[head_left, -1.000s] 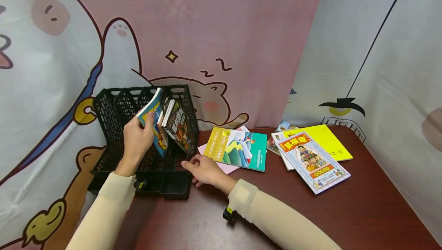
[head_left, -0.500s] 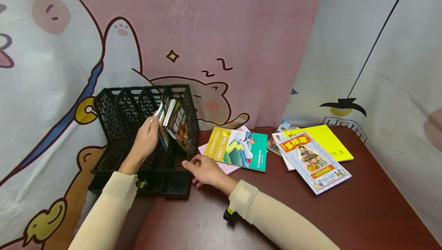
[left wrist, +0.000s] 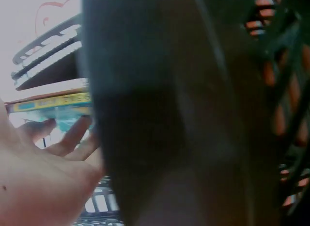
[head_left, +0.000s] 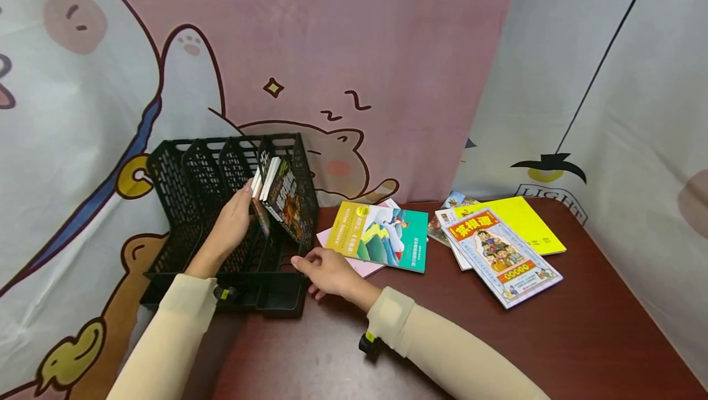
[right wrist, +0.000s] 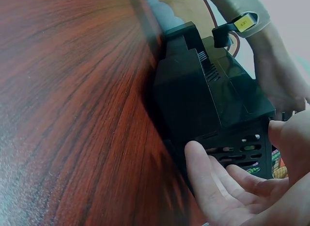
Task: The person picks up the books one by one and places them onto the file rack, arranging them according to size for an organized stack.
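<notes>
A black magazine rack with upright dividers stands at the table's left side. My left hand reaches into one slot, its fingers resting on the cover of a thin book with a yellow strip along its edge. That book stands against other thin books beside a divider; in the head view the hand covers most of it. In the rightmost slot lean books, the front one with a dark, colourful cover. My right hand grips the rack's front right corner, thumb at the upper edge and fingers along the outer side wall.
Right of the rack, a green and yellow picture book lies over a pink one. Farther right, a comic-style book overlaps a yellow book and others. A printed cloth backdrop hangs directly behind.
My left hand has lowered the blue and yellow book into the slot and moved it right against its neighbours; its fingers now lie flatter on it. The right hand stays at the rack's corner.
</notes>
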`<state>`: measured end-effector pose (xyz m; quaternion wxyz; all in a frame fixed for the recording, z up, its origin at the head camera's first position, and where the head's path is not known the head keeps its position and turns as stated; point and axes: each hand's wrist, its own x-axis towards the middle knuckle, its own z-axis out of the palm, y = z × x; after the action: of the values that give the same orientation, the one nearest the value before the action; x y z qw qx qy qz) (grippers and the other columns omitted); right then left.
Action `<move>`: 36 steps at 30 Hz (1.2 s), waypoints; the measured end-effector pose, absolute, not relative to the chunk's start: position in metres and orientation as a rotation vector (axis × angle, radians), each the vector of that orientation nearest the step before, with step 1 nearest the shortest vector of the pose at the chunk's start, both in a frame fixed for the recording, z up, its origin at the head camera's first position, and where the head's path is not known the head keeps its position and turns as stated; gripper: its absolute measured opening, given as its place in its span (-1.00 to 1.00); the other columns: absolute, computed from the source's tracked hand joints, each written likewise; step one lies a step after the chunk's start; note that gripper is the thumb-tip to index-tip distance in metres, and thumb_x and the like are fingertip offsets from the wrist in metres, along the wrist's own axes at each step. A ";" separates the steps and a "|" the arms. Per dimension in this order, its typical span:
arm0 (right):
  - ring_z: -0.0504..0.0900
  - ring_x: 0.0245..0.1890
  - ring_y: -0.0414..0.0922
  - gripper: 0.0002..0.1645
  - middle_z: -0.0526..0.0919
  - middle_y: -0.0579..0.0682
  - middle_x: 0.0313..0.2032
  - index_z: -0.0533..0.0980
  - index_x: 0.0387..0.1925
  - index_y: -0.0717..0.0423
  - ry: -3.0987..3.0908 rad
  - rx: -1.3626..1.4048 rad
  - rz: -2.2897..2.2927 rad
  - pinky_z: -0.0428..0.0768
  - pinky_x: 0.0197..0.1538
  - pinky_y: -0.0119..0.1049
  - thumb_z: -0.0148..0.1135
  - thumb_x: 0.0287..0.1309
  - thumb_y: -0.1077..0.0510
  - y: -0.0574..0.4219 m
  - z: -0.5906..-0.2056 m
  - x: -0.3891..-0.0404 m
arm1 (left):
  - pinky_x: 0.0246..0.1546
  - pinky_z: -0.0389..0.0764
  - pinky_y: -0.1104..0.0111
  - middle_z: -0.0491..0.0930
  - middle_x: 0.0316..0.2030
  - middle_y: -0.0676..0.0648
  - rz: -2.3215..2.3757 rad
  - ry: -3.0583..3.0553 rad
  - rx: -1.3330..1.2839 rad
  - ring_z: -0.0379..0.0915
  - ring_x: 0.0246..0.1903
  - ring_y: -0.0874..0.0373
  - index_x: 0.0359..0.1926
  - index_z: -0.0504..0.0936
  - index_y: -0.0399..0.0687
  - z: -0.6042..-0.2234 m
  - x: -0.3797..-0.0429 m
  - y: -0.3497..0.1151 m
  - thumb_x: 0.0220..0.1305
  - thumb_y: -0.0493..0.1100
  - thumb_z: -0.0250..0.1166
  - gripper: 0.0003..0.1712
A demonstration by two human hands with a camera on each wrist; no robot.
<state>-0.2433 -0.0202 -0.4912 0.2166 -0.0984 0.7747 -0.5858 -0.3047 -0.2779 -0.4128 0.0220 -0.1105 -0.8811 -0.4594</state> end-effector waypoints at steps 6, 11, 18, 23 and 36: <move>0.86 -0.36 0.14 -0.37 0.79 0.24 -0.10 0.62 0.11 0.12 2.119 -0.278 -1.644 0.85 -0.34 -0.01 0.30 0.53 -0.36 -0.017 -0.494 -0.245 | 0.70 0.14 -0.26 -0.14 0.82 -0.06 -1.400 -2.792 -0.267 -0.20 0.81 -0.12 0.82 -0.10 0.12 -0.404 -0.303 -0.272 0.77 0.37 -0.43 -0.17; 0.85 -0.40 0.07 -0.53 0.80 0.24 -0.10 0.65 0.08 0.13 2.105 -0.317 -1.646 0.83 -0.39 -0.10 0.29 0.59 -0.20 -0.009 -0.493 -0.243 | 0.71 0.13 -0.22 0.05 0.78 -0.09 -1.274 -2.800 -0.142 -0.03 0.77 -0.19 0.80 0.05 0.09 -0.400 -0.298 -0.271 0.79 0.35 -0.38 -0.19; 0.83 -0.40 -0.04 -0.59 0.80 0.35 0.01 0.67 0.13 0.26 2.102 -0.371 -1.612 0.86 -0.28 -0.03 0.25 0.62 -0.02 0.012 -0.480 -0.241 | 0.68 0.15 -0.26 0.21 0.72 -0.17 -1.136 -2.755 -0.098 0.12 0.71 -0.29 0.77 0.17 0.12 -0.395 -0.291 -0.270 0.80 0.31 -0.33 -0.24; 0.85 -0.35 -0.03 -0.63 0.80 0.37 0.02 0.67 0.15 0.25 2.069 -0.367 -1.638 0.87 -0.26 -0.06 0.22 0.63 0.04 0.030 -0.470 -0.243 | 0.36 0.52 -0.29 0.46 0.58 -0.29 -1.044 -2.682 -0.061 0.53 0.41 -0.38 0.76 0.21 0.18 -0.388 -0.283 -0.265 0.78 0.31 -0.16 -0.26; 0.89 -0.30 0.05 -0.60 0.81 0.30 -0.01 0.67 0.18 0.27 2.115 -0.323 -1.642 0.88 -0.14 0.07 0.20 0.64 0.03 0.074 -0.463 -0.240 | 0.24 0.58 -0.11 0.79 0.18 -0.25 -0.868 -2.149 -0.243 0.64 0.17 -0.26 0.06 0.86 -0.23 -0.389 -0.271 -0.221 0.64 -0.17 0.22 -0.68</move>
<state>-0.2397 0.0742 -0.4625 0.2203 -0.1169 0.7649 -0.5938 -0.2707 -0.2215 -0.3887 0.3947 -0.0960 -0.8473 -0.3421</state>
